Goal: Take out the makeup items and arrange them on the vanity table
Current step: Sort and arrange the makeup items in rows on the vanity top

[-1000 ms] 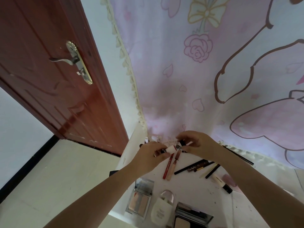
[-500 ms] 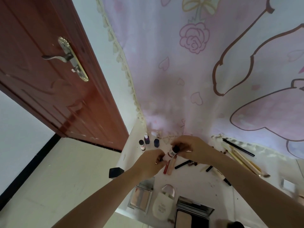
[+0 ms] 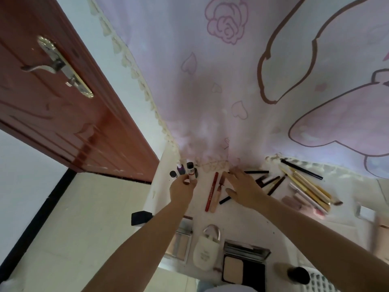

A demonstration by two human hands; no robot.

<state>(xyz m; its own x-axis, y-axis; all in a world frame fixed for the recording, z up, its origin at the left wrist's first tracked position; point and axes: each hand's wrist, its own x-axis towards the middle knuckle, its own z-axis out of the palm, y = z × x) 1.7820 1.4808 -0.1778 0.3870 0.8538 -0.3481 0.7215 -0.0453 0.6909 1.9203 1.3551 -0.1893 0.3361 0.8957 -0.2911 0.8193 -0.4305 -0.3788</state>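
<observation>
Head view: left grip pinching a small upright cylindrical bottle, white-bodied, black-capped. Right grip spread flat over the white counter. Between the grips, a slim red pencil.

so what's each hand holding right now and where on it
The left hand pinches the small black-capped tube by its lower end, standing it upright. The right hand is spread over the pencils, holding nothing.

Two bare forearms, no sleeves, rings or watch
</observation>
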